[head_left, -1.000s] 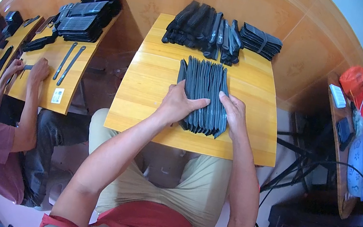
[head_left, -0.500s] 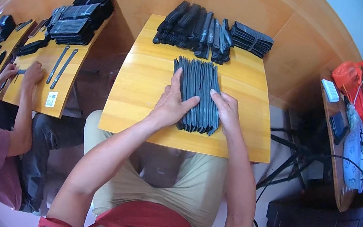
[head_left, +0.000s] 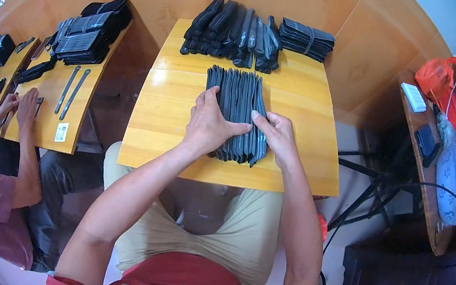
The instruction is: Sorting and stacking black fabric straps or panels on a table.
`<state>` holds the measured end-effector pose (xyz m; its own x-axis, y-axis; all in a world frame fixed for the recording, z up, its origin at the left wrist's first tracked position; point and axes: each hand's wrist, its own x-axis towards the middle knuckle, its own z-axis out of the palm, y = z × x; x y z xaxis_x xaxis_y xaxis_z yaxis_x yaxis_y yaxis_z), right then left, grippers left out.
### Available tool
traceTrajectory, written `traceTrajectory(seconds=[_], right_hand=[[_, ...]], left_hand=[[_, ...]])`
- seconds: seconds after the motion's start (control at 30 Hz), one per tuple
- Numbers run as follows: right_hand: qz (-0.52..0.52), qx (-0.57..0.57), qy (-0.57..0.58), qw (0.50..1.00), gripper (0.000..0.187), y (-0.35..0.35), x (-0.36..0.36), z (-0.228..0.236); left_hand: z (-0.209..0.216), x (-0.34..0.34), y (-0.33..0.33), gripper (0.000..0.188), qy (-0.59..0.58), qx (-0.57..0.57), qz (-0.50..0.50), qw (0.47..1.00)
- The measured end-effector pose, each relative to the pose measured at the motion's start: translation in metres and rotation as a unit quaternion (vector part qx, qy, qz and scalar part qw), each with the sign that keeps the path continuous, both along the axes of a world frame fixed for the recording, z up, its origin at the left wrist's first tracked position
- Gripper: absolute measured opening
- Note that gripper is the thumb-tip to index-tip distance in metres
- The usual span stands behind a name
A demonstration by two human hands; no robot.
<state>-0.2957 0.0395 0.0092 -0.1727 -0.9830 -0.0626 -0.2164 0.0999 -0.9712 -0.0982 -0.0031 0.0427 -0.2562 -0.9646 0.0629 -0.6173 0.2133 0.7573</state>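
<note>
The bundle of dark strips [head_left: 237, 104] lies near the middle of the tabletop [head_left: 166, 113], the strips packed side by side between the two hands. The left hand [head_left: 207, 123] has a half-spread grip, its fingers along the bundle's left side and its thumb reaching across the top; the right hand [head_left: 278, 139] has a narrower grip on the right edge, thumb on top, some fingers hidden. Handling this well probably means pressing inward evenly from both sides, since slim strips like these could splay or slip if one hand pushes harder. The lower ends look slightly ragged, so light squaring against the tabletop would likely suit them. The heap of strips [head_left: 216, 34] and banded stack [head_left: 307, 40] sit beyond, apart from the bundle.
</note>
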Motion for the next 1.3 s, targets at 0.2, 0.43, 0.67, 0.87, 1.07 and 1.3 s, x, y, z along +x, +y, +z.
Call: traceTrajectory(seconds=[0.2, 0.43, 0.67, 0.87, 1.07, 1.3], right_hand=[[0.012, -0.033, -0.076, 0.996, 0.027, 0.003, -0.009, -0.009], [-0.035, -0.120, -0.143, 0.982, 0.026, 0.005, 0.003, -0.009], [-0.041, -0.139, 0.082, 0.986, 0.036, 0.003, -0.004, -0.010], [-0.036, -0.075, 0.110, 0.990, 0.041, -0.002, -0.011, -0.001], [0.007, -0.026, -0.006, 1.000, 0.031, 0.002, -0.006, 0.014], [-0.023, -0.026, -0.040, 0.999, 0.031, -0.001, -0.010, 0.005]], left_hand=[[-0.004, -0.002, 0.001, 0.117, 0.008, -0.014, -0.012, 1.000], [-0.009, -0.001, 0.007, 0.077, -0.008, -0.088, -0.039, 0.995], [-0.001, -0.007, 0.013, 0.039, -0.026, -0.038, -0.059, 0.997], [0.010, -0.015, 0.021, 0.050, -0.087, -0.055, -0.049, 0.994], [0.007, -0.009, 0.019, 0.058, -0.110, -0.079, -0.059, 0.989], [0.004, -0.009, 0.017, 0.055, -0.088, -0.079, -0.074, 0.990]])
